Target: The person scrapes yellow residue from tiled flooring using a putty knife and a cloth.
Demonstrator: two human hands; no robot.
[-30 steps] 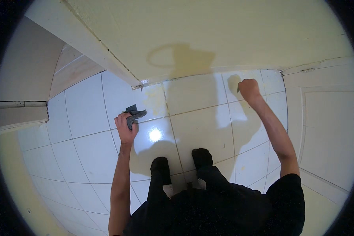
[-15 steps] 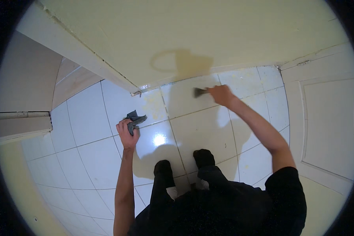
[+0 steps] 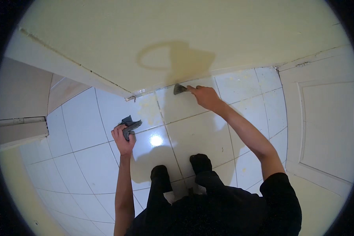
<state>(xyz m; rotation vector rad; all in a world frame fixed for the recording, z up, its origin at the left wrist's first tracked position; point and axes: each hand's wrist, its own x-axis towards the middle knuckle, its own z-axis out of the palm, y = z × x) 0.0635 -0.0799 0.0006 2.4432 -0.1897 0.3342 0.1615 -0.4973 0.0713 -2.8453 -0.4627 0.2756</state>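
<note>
Right hand [image 3: 206, 97] near one o'clock, clock centred on the view: fingers curled shut round a thin handle, apparently a putty knife [image 3: 179, 89]. Its fan-shaped dark head lies at twelve, pointing left, just beside the wall foot, over the tile right of the patchy one. Blade on tile or slightly above: cannot tell.

Left hand [image 3: 124, 139], between eight and nine: fingers and thumb closed on a grey cloth [image 3: 132, 126], folded corners poking out.

Progress, by judgement: part-way. The tile under the blade looks mostly plain, though in shade; so do the tiles from seven to nine. Left over: yellow patches [image 3: 147, 112] a little above nine, thick and mottled; yellow flecks [image 3: 240, 80] at two, scattered by the wall; one yellow spot [image 3: 244, 170] past four. A small dark squiggle [image 3: 222, 149] at four, nature unclear.

Materials: tile floor [image 3: 84, 167] pale, glossy, square-cut, a bright lamp glint between eight and nine, darker grout lines. Cloth soft, matte, crumpled. Wall [image 3: 244, 31] cream, smooth, painted, carrying a shadow [image 3: 190, 61] with a loop on its left. Door jamb [image 3: 106, 80] at ten, pale, chipped-looking at its base. Panelled door [image 3: 330, 122] at three, off-white, flat with raised moulding. Feet [image 3: 200, 162] at six, in dark coverings, planted apart.
</note>
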